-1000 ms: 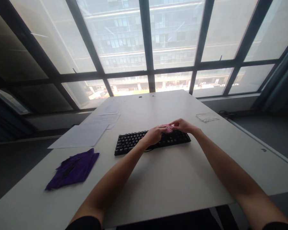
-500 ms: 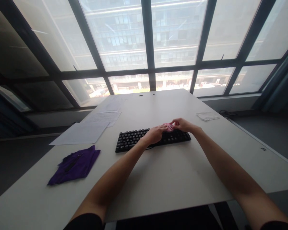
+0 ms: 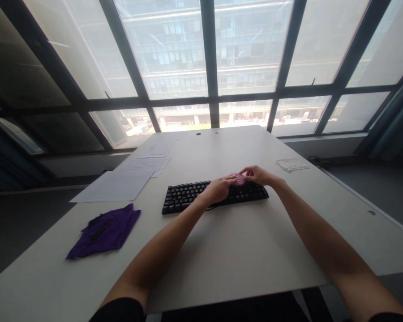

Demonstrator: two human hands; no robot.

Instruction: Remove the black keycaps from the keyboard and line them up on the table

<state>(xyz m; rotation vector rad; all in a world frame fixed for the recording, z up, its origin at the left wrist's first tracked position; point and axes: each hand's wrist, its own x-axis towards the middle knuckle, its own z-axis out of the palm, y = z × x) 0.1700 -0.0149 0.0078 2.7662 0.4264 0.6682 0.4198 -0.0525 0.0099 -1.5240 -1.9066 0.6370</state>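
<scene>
The pink disc [image 3: 238, 179], marked with a pale spiral, is between the two hands, over the keyboard [image 3: 184, 197], right of its middle. Whether it touches the keys cannot be told.

Left hand [image 3: 218, 189]: the fingers grasp the disc at its left edge; the hand covers part of the keys. Right hand [image 3: 259, 175]: thumb and forefinger grasp the disc at its right edge; the remaining fingers are partly hidden.

The keyboard lies flat on the white desk [image 3: 228, 250], a short run of black cable [image 3: 212, 207] showing at its near edge.

Left of the keyboard lies a purple cloth [image 3: 122, 228], folded, with a dark strip [image 3: 102, 228] on top; whether it is a pouch with contents cannot be told. Beyond it, papers [image 3: 116, 185] overlap. At the right, near the desk's edge, lies a thin, whitish sheet [image 3: 293, 164], possibly a flat bag; contents cannot be made out.
</scene>
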